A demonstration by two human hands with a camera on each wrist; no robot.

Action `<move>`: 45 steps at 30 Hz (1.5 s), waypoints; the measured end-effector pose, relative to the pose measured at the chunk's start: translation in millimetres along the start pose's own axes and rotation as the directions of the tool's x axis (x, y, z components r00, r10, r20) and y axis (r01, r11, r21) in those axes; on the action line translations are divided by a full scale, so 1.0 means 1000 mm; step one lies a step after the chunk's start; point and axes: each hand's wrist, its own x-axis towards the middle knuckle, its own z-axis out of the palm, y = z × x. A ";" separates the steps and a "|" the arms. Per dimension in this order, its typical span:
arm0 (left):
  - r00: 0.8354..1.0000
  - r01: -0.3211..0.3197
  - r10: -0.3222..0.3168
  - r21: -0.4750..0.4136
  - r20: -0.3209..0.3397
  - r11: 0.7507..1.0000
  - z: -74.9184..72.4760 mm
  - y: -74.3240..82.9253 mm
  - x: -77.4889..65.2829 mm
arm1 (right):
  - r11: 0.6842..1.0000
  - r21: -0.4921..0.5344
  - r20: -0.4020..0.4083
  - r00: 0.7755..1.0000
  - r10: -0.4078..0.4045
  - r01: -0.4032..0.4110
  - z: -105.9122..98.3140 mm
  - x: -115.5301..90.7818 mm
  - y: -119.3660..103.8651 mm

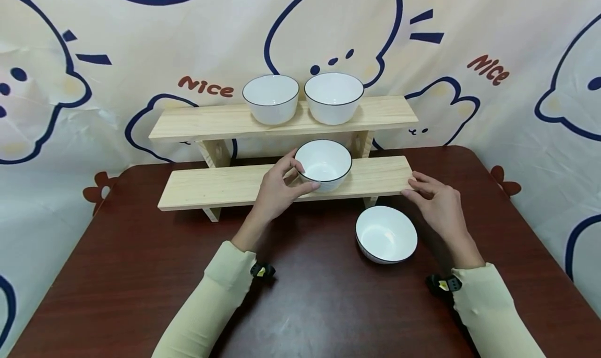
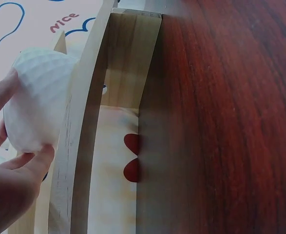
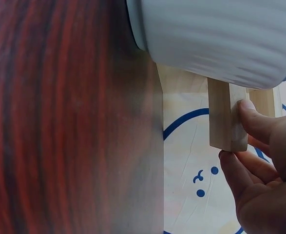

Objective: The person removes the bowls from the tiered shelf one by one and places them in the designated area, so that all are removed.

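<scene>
With thumb and fingers at its side, my left hand (image 1: 278, 186) holds a white bowl (image 1: 324, 162) with a dark rim on the lower board (image 1: 216, 186) of a two-tier wooden shelf. The left wrist view shows this bowl's dimpled outer wall (image 2: 40, 97) between thumb and fingers. At the board's right end, my right hand (image 1: 439, 204) grips the corner; in the right wrist view its thumb and fingers pinch the wooden board end (image 3: 228, 126). A second white bowl (image 1: 386, 234) stands on the table, just left of the right hand.
Two more white bowls, one on the left (image 1: 271, 98) and one on the right (image 1: 334, 97), sit side by side on the upper board (image 1: 202, 122). The shelf stands at the back of a dark brown table (image 1: 300, 306). A cartoon-printed cloth (image 1: 155, 50) hangs behind it.
</scene>
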 end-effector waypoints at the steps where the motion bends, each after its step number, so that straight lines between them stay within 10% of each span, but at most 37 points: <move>1: 1.000 -0.002 0.002 0.008 -0.004 1.000 0.000 0.000 0.000 | 1.000 0.000 0.001 1.000 -0.001 0.001 0.000 0.000 0.000; 45: 0.996 -0.084 0.084 -0.007 0.018 0.996 -0.022 0.004 -0.054 | 0.999 0.011 -0.011 0.999 -0.035 0.035 -0.002 -0.002 -0.003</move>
